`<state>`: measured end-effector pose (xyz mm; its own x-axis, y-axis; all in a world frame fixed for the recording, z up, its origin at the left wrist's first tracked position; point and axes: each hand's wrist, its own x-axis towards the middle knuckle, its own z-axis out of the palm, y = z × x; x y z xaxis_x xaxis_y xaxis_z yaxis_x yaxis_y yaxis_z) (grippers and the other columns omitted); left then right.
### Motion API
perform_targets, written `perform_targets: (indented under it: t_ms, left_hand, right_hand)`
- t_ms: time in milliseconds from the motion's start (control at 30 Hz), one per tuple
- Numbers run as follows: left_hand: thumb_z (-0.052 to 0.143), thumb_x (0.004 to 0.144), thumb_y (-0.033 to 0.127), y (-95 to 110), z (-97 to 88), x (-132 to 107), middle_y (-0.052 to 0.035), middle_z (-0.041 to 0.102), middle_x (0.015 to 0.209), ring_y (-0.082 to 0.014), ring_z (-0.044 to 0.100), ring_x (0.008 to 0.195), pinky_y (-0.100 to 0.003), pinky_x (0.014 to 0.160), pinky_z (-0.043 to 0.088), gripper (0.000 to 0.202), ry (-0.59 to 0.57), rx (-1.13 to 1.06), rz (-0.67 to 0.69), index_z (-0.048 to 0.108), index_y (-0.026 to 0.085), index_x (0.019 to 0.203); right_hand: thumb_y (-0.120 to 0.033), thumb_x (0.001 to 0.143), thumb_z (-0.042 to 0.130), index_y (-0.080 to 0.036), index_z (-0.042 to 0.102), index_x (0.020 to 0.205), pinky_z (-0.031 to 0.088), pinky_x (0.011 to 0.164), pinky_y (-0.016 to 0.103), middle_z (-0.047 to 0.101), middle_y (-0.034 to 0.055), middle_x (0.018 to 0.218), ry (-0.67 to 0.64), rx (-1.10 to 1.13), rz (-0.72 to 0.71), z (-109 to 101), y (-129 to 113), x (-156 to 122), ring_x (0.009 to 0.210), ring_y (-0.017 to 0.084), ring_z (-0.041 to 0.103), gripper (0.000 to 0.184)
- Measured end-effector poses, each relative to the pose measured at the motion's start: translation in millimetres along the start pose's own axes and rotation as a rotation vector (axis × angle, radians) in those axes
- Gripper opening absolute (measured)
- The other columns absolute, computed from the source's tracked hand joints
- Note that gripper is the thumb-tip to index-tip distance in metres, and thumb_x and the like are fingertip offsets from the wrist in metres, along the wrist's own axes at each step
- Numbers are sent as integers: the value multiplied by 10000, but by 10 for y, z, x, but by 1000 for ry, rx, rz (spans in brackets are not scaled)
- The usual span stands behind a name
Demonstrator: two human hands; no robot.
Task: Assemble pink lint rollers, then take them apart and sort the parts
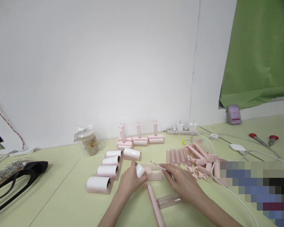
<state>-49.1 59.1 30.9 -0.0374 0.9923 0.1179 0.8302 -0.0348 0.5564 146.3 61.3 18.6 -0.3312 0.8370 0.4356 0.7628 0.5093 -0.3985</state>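
My left hand [130,180] is closed round a white paper roll [140,170], probably a lint roller refill. In my right hand [183,183] is a thin, pointed metal tool [158,165], its tip toward the roll; its exact kind cannot be made out. Between the hands lies a clear pinkish case [157,175]. Nearer me are a long pink handle [155,205] and a clear tube [169,200], partly behind my right hand. Several white rolls in clear pink covers [98,183] line up on the left. Pink handle parts [201,159] are heaped at right beside small clear pink tubes [175,156].
Pink rollers [140,142] with small upright handles stand near the wall. A bagged cup [90,142] is at back left, a power strip [182,131] at back right. A white cable [234,193] crosses the right side. Red-handled pliers [262,139] and a black strap [30,173] lie farther out.
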Motion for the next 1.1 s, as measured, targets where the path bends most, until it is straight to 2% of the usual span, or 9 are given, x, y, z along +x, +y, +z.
perform_targets:
  t_ms: [167, 300, 467, 633, 700, 800, 867, 967, 1100]
  left_hand:
    - [495, 715, 301, 176, -91, 199, -12, 569, 770, -202, 558, 713, -281, 669, 390, 196, 110, -280, 230, 457, 221, 890]
    - [486, 755, 309, 364, -48, 374, -16, 540, 867, -179, 532, 815, -279, 755, 390, 197, 83, -467, 416, 442, 206, 917]
    - [433, 811, 337, 421, 52, 474, -55, 539, 977, -176, 515, 929, -276, 799, 391, 239, 94, -562, 462, 395, 189, 994]
    - [403, 833, 364, 403, 100, 547, -88, 496, 1072, -172, 464, 1048, -296, 894, 340, 297, 211, -659, 429, 326, 186, 1059]
    - [406, 829, 385, 414, 84, 551, -91, 485, 1071, -175, 464, 1045, -304, 896, 342, 329, 261, -684, 417, 313, 185, 1074]
    - [414, 815, 432, 442, 5, 512, -93, 457, 1093, -179, 453, 1057, -305, 899, 340, 389, 339, -713, 401, 299, 192, 1099]
    - [416, 807, 455, 451, -72, 469, -100, 431, 1121, -181, 442, 1073, -303, 898, 343, 458, 439, -752, 376, 247, 198, 1147]
    - [447, 798, 436, 434, -172, 406, -105, 409, 1138, -184, 447, 1070, -300, 888, 355, 526, 535, -738, 415, 194, 195, 1191]
    - [471, 802, 367, 401, -213, 352, -92, 409, 1160, -194, 416, 1101, -312, 926, 315, 438, 413, -521, 548, 291, 199, 1165]
  right_hand:
    - [-344, 798, 466, -200, 561, 929, 435, 762, 295, 598, 44, 893, 199, 597, 0, -268, -28, 489, 851, 173, 565, 217]
    - [-353, 797, 478, -194, 523, 908, 416, 810, 297, 586, 46, 916, 369, 794, -48, -394, -131, 825, 888, 168, 553, 199]
    - [-379, 802, 459, -175, 527, 984, 409, 840, 337, 593, 91, 993, 253, 772, -36, -126, -83, 866, 938, 188, 554, 282]
    - [-369, 639, 656, -192, 389, 1212, 413, 855, 363, 507, 124, 1196, 26, 729, -36, 273, 85, 704, 1092, 224, 475, 656]
    - [-334, 630, 667, -188, 476, 1129, 445, 808, 348, 591, 90, 1078, -39, 710, -57, 392, 106, 673, 1005, 223, 539, 554]
    - [-310, 760, 524, -158, 572, 938, 474, 730, 315, 653, 52, 844, -29, 685, -51, 512, 93, 677, 823, 194, 610, 239]
    - [-306, 794, 471, -158, 581, 878, 464, 742, 297, 651, 49, 828, 9, 653, -45, 537, 81, 689, 818, 183, 606, 203]
    - [-295, 829, 397, -175, 542, 958, 418, 818, 296, 608, 64, 978, 105, 574, -39, 468, 92, 702, 940, 174, 548, 228]
    - [-182, 778, 396, -188, 547, 912, 322, 884, 359, 559, 63, 963, 184, 386, -30, 199, 202, 717, 988, 202, 473, 202]
